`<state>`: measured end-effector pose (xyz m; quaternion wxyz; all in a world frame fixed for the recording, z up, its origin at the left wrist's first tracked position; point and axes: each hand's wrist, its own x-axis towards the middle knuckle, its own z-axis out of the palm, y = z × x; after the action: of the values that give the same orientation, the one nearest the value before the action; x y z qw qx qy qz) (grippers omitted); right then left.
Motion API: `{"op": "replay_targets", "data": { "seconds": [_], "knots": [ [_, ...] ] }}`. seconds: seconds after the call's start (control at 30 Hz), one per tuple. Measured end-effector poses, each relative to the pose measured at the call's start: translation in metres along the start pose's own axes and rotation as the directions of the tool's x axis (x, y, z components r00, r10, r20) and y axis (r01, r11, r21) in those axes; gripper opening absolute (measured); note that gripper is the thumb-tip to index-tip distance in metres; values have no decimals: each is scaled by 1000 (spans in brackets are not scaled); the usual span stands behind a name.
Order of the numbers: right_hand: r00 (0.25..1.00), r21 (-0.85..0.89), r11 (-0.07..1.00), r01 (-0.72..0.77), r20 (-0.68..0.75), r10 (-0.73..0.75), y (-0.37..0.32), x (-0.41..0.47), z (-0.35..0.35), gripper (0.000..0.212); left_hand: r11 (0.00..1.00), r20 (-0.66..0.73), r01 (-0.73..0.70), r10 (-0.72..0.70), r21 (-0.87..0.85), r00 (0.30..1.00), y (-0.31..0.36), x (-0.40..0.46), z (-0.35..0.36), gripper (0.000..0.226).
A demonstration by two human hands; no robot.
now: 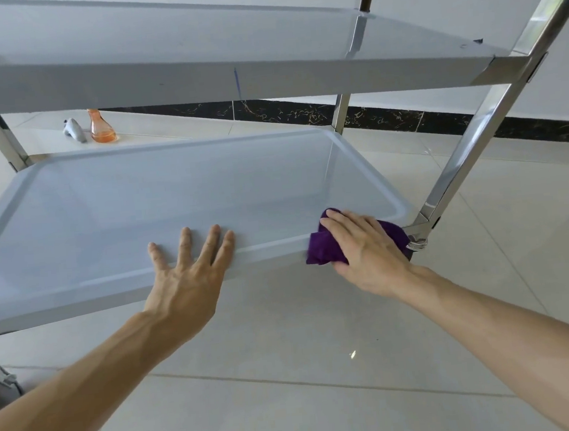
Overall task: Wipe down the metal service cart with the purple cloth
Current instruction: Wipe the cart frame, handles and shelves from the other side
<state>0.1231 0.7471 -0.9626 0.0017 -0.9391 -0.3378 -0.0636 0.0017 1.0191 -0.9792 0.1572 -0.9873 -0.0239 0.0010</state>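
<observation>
Work is at the lower shelf [178, 197] of the shiny steel 2-tier service cart [495, 121]. The right hand [365, 246] grips the bunched purple cloth [324, 249], fingers curled over it, and presses it on the near rim of that shelf, close to the near right corner post. The left hand [191, 268] lies flat and released, fingers spread straight on the same near rim, apparently steadying the cart.

Progress, as a judgement: wiping of the lower shelf's front edge is in hand. No streaks, wet marks or dirt show on either tier, so it cannot be told which surfaces are already done. The basin of the lower shelf, the upper shelf [193, 51] and the 4 uprights may all remain.

Edges and room: the lower shelf has a raised lip all round with rounded inner corners; the cloth would have to be worked into these. The upper shelf overhangs the lower one, limiting headroom for reaching toward the far side. The near right post and the castor fitting [416, 243] sit just beside the cloth, closing off travel to the right. Leftward, the rim runs free up to the left hand, which would need to shift for a full pass.

An orange-tinted spray bottle [100, 126] lies with a grey trigger head [74, 130] on the pale tiled floor [289, 369] beyond the cart, well apart from both hands.
</observation>
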Motion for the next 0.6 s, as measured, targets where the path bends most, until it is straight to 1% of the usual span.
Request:
{"op": "replay_targets", "data": {
  "seconds": [0.07, 0.13, 0.23, 0.3, 0.37, 0.43, 0.47, 0.53, 0.6],
  "knots": [
    [999, 17, 999, 50, 21, -50, 8, -1, -2, 76, 1000, -6, -6, 6, -16, 1000, -1, -1, 0, 87],
    [996, 33, 997, 67, 51, -68, 26, -7, -8, 77, 1000, -10, -10, 10, -24, 1000, -2, -1, 0, 86],
    [996, 85, 996, -33, 81, 26, 57, -17, -16, 76, 999, -8, -17, 17, -52, 1000, -4, -2, -1, 83],
    [990, 133, 984, -116, 96, 104, 70, -24, -21, 72, 993, -3, -32, 32, -112, 999, -6, -3, -4, 80],
    [987, 189, 971, -145, 90, 130, 68, -26, -24, 66, 981, 2, -44, 46, -187, 999, -11, -4, -8, 75],
    [995, 231, 969, -93, 57, 82, 49, -22, -27, 60, 963, -9, -58, 58, -263, 998, -16, -4, -13, 69],
    [998, 249, 967, -51, 43, 42, 36, -18, -29, 58, 951, -35, -73, 65, -299, 997, -18, -6, -16, 66],
    [999, 268, 963, 32, 29, -41, 7, -11, -34, 55, 914, -125, -128, 86, -386, 989, -21, -12, -24, 60],
    [996, 278, 957, 84, 11, -90, -21, -5, -39, 52, 885, -235, -213, 123, -414, 964, -22, -24, -32, 54]
  ]
}}
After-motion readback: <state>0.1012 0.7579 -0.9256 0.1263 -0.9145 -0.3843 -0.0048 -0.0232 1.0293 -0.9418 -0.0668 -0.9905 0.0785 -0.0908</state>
